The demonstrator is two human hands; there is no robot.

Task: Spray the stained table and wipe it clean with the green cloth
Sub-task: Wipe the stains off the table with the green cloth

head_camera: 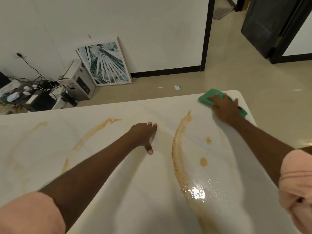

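Note:
A white table fills the lower view, marked with long curved brown stains, fainter arcs on the left and two small brown spots. A wet glossy patch lies near the front right. The green cloth rests at the table's far right corner, and my right hand presses flat on top of it. My left hand leans on the middle of the table with fingers spread, holding nothing. No spray bottle is in view.
Beyond the table's far edge is beige floor with small scraps of litter. A framed palm-leaf picture leans on the white wall. Boxes, devices and tangled cables crowd the back left. A dark door stands at back right.

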